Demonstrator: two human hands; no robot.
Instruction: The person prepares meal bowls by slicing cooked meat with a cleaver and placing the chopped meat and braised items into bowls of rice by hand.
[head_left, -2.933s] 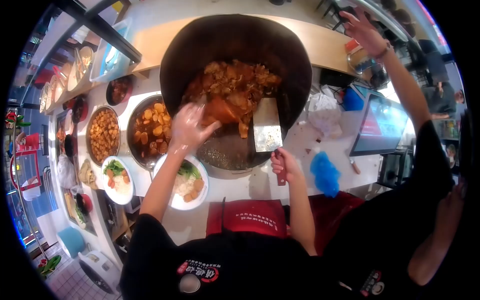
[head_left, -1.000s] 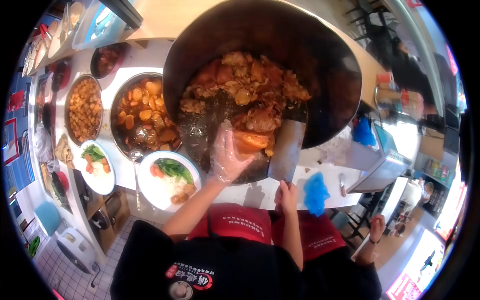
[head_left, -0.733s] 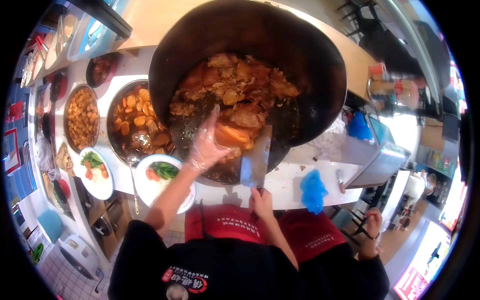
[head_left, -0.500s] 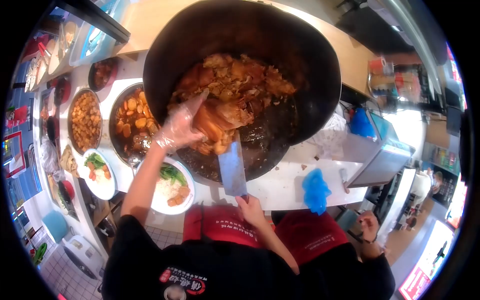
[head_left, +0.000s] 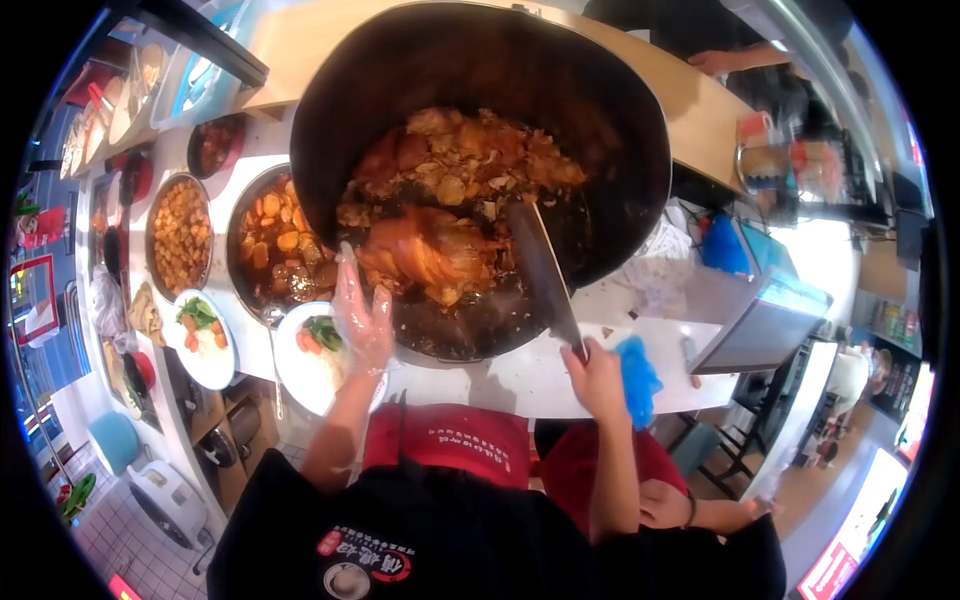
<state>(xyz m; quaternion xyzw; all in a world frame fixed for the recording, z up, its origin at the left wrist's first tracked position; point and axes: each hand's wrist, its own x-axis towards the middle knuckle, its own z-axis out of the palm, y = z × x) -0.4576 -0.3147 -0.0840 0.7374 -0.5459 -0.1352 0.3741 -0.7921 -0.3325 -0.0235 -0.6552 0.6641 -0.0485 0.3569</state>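
Observation:
A large dark pot [head_left: 620,130] fills the upper middle of the head view. Inside lies a big piece of braised meat [head_left: 425,250], brown and glossy, with chopped meat [head_left: 480,150] behind it and dark liquid around. My left hand [head_left: 365,325], in a clear plastic glove, is at the pot's near-left rim, fingers spread and holding nothing. The handle of a cleaver [head_left: 548,285] is gripped in my right hand [head_left: 597,380]. Its broad blade reaches over the pot, to the right of the big piece. Beside my left hand stands a plate of rice and greens [head_left: 300,365].
To the left are a pan of stewed pieces [head_left: 275,240], a pan of small cubes [head_left: 180,235] and another rice plate [head_left: 205,350]. A blue plastic bag [head_left: 640,380] and a screen [head_left: 755,325] are at right. A co-worker's hand [head_left: 663,503] is beside me.
The big meat piece has left my left hand and lies in the pot. That hand has drawn back toward me. My right hand and cleaver have moved right and up; the co-worker's hand has lowered.

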